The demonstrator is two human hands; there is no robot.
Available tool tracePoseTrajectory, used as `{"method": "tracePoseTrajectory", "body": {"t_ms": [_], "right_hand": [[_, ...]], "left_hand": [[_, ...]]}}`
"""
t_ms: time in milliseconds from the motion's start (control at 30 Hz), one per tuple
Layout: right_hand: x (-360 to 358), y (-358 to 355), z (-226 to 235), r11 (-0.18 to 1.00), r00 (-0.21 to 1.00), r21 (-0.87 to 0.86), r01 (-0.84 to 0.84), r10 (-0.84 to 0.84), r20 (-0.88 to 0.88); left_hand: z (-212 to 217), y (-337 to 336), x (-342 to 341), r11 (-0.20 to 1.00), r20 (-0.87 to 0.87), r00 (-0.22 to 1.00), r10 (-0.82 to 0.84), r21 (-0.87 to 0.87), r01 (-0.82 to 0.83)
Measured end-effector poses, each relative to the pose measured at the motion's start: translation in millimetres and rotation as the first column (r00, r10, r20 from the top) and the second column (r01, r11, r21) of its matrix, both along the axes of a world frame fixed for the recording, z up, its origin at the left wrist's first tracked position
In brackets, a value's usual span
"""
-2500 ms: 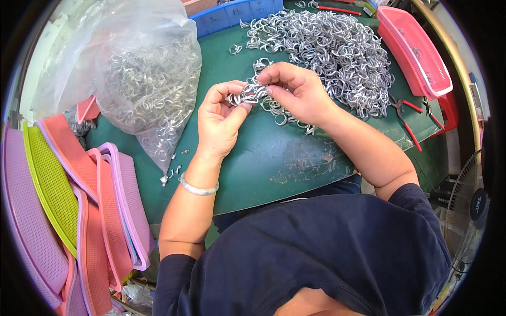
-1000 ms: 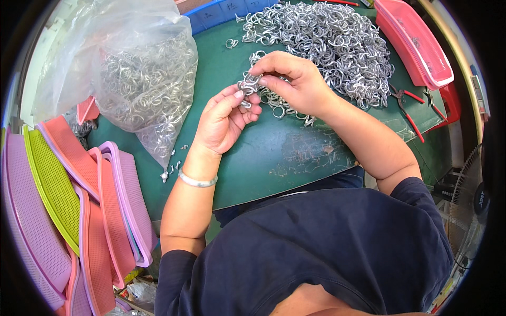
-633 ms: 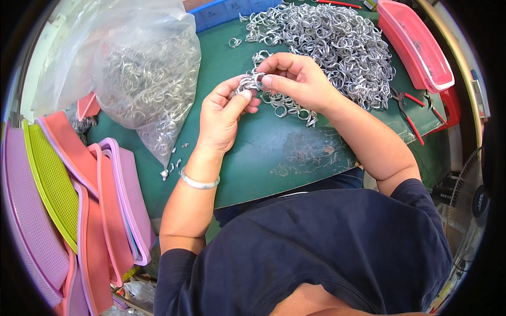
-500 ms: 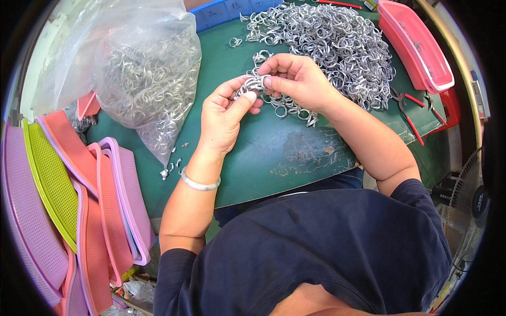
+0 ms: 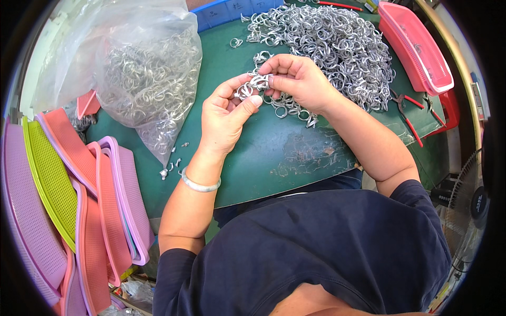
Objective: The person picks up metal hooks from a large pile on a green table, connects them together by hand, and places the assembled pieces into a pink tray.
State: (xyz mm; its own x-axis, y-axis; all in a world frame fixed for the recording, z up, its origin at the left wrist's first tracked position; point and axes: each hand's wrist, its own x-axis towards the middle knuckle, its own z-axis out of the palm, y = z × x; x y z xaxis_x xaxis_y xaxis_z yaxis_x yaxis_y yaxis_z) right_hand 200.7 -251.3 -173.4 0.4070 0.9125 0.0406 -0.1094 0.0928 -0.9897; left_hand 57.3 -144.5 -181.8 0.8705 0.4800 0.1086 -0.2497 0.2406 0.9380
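Observation:
A small cluster of silvery metal rings [image 5: 245,90] lies between my two hands, above the green table. My left hand [image 5: 230,108] is closed round the cluster, its thumb along the near side and its fingers behind. From the right, my right hand [image 5: 298,81] pinches a ring at the cluster's upper edge between thumb and fingers. Just beyond the hands spreads a large heap of the same grey rings [image 5: 332,45], and a few loose ones lie below my right hand. Which single rings each fingertip touches is partly hidden.
A clear plastic bag [image 5: 153,84] full of rings stands at the left. Stacked perforated baskets [image 5: 45,200] fill the lower left. Red-handled pliers [image 5: 405,116] and a pink basket [image 5: 416,47] lie at the right. A blue bin [image 5: 232,11] stands at the back of the green table [image 5: 253,168].
My left thumb has shifted slightly away from the fingers, showing more of the rings. The right hand has moved very little and still pinches at the cluster.

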Motion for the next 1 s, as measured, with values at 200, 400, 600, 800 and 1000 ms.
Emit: {"method": "tracePoseTrajectory", "body": {"t_ms": [200, 400, 600, 800, 1000], "right_hand": [[0, 0, 1, 1.0, 0.999, -0.014, -0.018, 0.017, -0.036], [-1, 0, 3, 0.999, 0.995, -0.031, -0.04, 0.037, -0.09], [3, -2, 1, 0.997, 0.978, -0.049, -0.057, 0.046, -0.204], [3, -2, 2, 0.997, 0.971, -0.051, -0.065, 0.051, -0.235], [5, -2, 0, 0.997, 0.961, -0.033, -0.066, 0.054, -0.27]], "left_hand": [[2, -2, -1, 1.0, 0.031, 1.0, 0.004, 0.026, -0.005], [3, -5, -1, 0.998, 0.013, 0.999, 0.033, 0.062, -0.034], [5, 2, -1, 0.999, -0.091, 0.995, 0.032, -0.035, -0.035], [4, 4, 0, 0.992, -0.078, 0.997, 0.009, -0.125, -0.019], [3, 6, 0, 0.983, 0.002, 0.999, -0.041, -0.179, 0.04]]}}
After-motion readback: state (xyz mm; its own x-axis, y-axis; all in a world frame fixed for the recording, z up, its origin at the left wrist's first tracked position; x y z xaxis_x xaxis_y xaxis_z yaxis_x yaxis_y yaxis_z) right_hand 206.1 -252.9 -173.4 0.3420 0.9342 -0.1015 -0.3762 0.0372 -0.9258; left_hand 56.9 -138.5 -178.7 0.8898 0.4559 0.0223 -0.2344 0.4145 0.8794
